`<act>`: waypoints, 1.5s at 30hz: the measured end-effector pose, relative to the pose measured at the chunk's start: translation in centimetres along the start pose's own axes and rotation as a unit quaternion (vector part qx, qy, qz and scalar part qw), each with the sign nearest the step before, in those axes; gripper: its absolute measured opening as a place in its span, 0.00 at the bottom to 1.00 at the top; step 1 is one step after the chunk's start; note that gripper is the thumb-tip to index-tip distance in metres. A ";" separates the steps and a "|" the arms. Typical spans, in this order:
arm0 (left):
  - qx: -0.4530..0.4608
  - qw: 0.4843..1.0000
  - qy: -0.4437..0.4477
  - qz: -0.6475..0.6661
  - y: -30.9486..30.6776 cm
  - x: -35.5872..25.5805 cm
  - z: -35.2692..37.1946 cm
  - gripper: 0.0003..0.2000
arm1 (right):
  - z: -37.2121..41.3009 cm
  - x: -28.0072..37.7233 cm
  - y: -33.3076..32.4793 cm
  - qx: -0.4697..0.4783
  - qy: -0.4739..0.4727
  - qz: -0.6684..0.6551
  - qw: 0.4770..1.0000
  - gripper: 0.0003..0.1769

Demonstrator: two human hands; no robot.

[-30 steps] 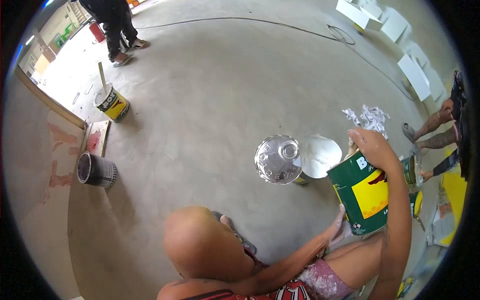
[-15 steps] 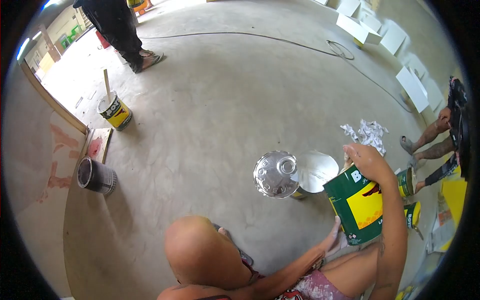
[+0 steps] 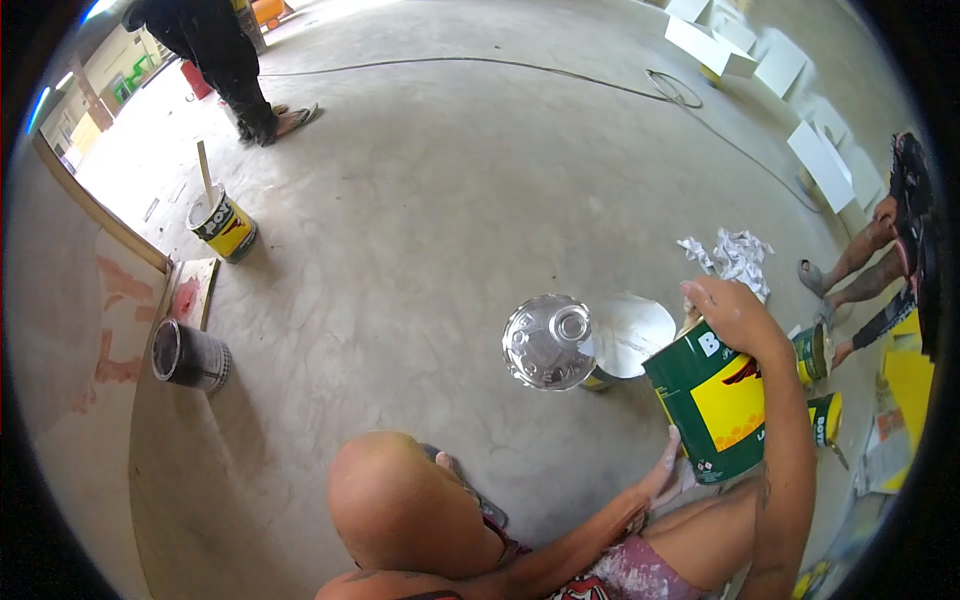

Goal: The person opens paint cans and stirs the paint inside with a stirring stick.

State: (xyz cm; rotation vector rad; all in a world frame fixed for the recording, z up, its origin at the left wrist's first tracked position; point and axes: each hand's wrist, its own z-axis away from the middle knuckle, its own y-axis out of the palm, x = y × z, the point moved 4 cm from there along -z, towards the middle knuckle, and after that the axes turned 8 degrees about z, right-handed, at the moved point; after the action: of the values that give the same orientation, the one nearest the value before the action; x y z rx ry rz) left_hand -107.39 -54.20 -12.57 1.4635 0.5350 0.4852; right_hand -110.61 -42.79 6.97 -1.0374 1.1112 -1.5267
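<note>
A green and yellow paint can (image 3: pixel 712 410) is tilted to the left between my two hands. My right hand (image 3: pixel 738 312) is closed on its upper rim, with a small pale thing beside the fingers that I cannot make out. From below, my left hand (image 3: pixel 674 474) grips the base of the can, its fingers partly hidden. Just left of the tilted can stands an open can with white inside (image 3: pixel 636 335). A shiny silver lid (image 3: pixel 549 342) lies against that can's left side, partly covering it.
Crumpled white paper (image 3: pixel 742 260) lies beyond my right hand. Two more cans, one of them a yellow-green can (image 3: pixel 822 420), stand at right near another person's legs (image 3: pixel 868 265). At left are a can with a stick (image 3: pixel 226 228) and a dark can (image 3: pixel 195 357). A cable (image 3: pixel 470 60) crosses the floor.
The view has shifted slightly. Both hands keep their hold on the tilted can, which shows almost the same tilt. At right, the other person has shifted a little.
</note>
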 end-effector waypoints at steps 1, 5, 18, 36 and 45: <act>0.000 1.000 -0.001 -0.003 0.0 -0.1 0.0 0.50 | 0.0 0.0 0.0 0.003 0.007 -0.001 1.000 0.26; -0.003 1.000 -0.005 -0.013 -0.1 -0.3 0.1 0.50 | -0.2 -0.1 0.1 0.005 0.002 0.005 1.000 0.26; -0.001 0.999 -0.010 -0.032 0.1 -0.6 0.1 0.50 | 0.1 0.5 -0.2 0.019 0.011 0.007 1.000 0.27; -0.042 0.986 -0.156 0.039 -1.0 12.7 6.3 0.51 | -0.4 -0.3 0.3 0.037 0.015 0.018 0.999 0.30; -0.046 0.986 -0.159 0.032 -1.4 12.9 6.8 0.51 | -0.2 -0.7 0.7 -0.019 -0.017 -0.002 1.000 0.30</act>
State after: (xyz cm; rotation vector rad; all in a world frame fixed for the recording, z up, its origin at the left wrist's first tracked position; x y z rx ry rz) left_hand -93.00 -51.80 -14.31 1.4377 0.2100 0.3124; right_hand -110.56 -42.15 6.20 -1.0884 1.1186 -1.4918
